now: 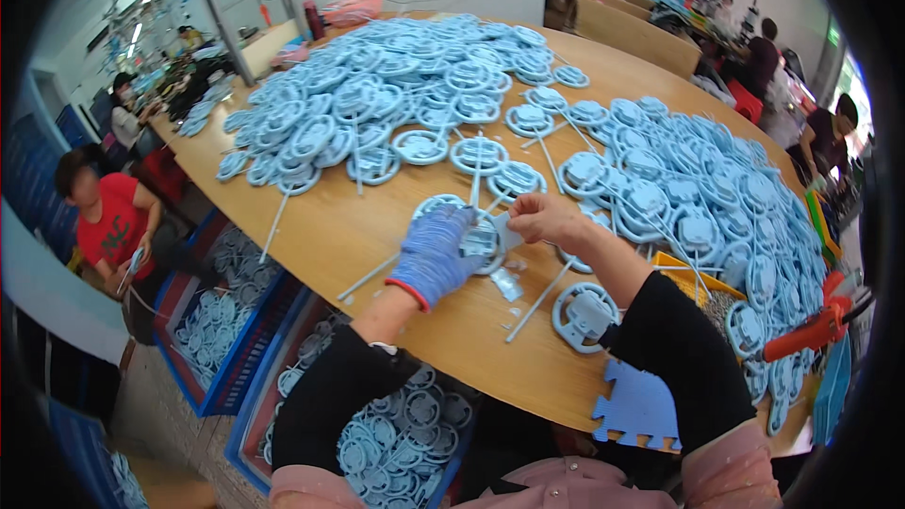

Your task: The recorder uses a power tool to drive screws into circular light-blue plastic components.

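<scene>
My left hand (436,254), in a bluish-purple glove with a red cuff, is closed on a light blue round plastic part (479,243) with a ring-shaped rim. It holds the part just above the table near the front edge. My bare right hand (547,220) pinches a small pale, translucent flat piece (509,232) at the part's right side. Clear scraps (507,285) lie on the wood just below. Another blue ring part (585,317) rests by my right forearm, with a thin stick (539,305) beside it.
Piles of similar blue parts cover the table's back (377,85) and right side (698,179). At right are a yellow basket (674,267) and an orange-red tool (801,335). A blue foam mat (636,405) overhangs the front edge; filled crates (226,386) stand below left. Co-workers sit around.
</scene>
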`<state>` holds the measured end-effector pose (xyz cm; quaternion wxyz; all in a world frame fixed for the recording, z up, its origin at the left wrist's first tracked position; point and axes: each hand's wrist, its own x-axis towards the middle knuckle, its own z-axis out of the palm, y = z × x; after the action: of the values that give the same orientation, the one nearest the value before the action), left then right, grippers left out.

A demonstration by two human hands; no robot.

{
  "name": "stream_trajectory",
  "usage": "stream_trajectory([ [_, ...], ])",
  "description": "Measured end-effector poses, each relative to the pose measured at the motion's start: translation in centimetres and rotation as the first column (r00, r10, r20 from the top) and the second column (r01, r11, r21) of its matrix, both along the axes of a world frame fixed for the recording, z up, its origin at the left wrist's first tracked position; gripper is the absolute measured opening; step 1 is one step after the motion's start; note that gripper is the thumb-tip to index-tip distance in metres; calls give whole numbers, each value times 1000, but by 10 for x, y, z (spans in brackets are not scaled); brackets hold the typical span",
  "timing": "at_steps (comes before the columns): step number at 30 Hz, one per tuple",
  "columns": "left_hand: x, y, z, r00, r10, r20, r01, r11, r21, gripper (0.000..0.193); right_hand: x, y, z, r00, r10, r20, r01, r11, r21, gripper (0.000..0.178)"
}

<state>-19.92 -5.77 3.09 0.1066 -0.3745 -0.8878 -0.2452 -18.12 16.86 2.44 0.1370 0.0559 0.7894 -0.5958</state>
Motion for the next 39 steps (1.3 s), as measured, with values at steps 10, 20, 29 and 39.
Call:
stream_trajectory([
  [10,2,-6,-30,978,148,148,-180,957,229,72,-33,-31,-26,866,-480,142,498,795,-348,20],
  [20,48,-20,26,995,8,-104,41,884,466,85,94,3,143,979,195,-60,-186,974,133,10],
  [29,130,-20,19,401,-629,666,297,777,555,75,179,-40,176,725,681,-108,-394,537,746,9],
  [39,157,-2,-26,456,-722,520,-484,289,826,42,190,-60,89,890,-173,-422,121,982,-147,14],
])
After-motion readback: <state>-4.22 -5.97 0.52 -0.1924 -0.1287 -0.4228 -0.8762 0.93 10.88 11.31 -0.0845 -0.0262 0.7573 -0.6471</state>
